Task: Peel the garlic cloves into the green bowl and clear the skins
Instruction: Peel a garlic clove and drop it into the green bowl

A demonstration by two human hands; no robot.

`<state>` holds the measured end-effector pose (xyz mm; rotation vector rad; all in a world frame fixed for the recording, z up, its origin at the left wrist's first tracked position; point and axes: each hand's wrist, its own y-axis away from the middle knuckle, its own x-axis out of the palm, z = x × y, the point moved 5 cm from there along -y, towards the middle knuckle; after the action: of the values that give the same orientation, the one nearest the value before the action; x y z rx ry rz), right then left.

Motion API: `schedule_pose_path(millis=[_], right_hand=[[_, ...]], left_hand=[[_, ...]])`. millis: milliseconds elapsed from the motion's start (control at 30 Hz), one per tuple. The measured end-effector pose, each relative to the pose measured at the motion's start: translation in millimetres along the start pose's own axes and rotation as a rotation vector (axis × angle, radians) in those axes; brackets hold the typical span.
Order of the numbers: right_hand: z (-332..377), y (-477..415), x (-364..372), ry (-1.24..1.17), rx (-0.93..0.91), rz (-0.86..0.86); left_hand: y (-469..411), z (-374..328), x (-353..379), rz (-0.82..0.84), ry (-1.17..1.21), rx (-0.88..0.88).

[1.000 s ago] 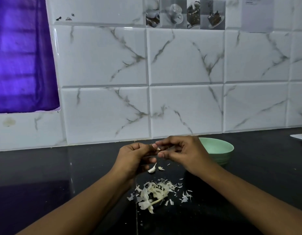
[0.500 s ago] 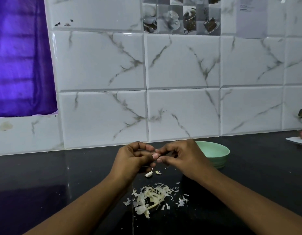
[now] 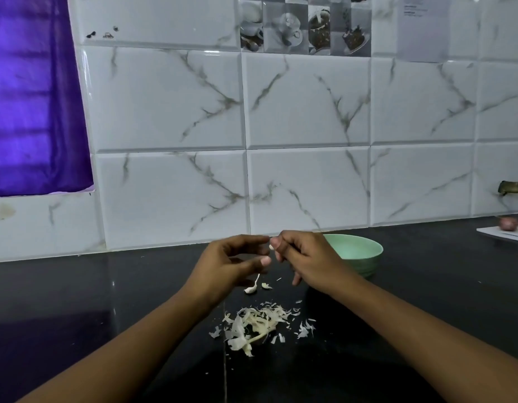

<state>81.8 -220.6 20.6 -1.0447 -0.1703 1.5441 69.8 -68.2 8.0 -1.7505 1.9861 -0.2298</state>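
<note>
Parted since the earlier frame, the left hand (image 3: 228,266) hangs slack and empty; the right hand (image 3: 310,257) pinches the garlic clove (image 3: 271,247), judged light, slippery, best held endwise, just left of the green bowl (image 3: 368,248).

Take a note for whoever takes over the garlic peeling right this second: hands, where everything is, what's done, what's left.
Left hand: fingers loosely curled, holding nothing.
Right hand: pinches a small white garlic piece; clove or skin, cannot tell.
Green bowl: behind the right hand; contents hidden.
Garlic clove: on the black counter, skin tail attached.
Done: a pile of skins lies nearer the person.
Left: finish peeling, drop cloves in the bowl, clear the skins.
</note>
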Motion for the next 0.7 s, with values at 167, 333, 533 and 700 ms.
schedule_pose_path(millis=[167,333,533,700], right_hand=[[-2,2,11,-0.146,0.103,0.040],[0,3,14,-0.105,0.087,0.055],[-4,1,15,-0.270,0.210,0.020],[-2,3,21,-0.532,0.300,0.029]], left_hand=[[2,-5,6,0.008,-0.032,0.084],[0,-1,1,0.001,-0.028,0.102],[1,-5,3,-0.079,-0.158,0.222],[2,-7,0,-0.118,-0.149,0.291]])
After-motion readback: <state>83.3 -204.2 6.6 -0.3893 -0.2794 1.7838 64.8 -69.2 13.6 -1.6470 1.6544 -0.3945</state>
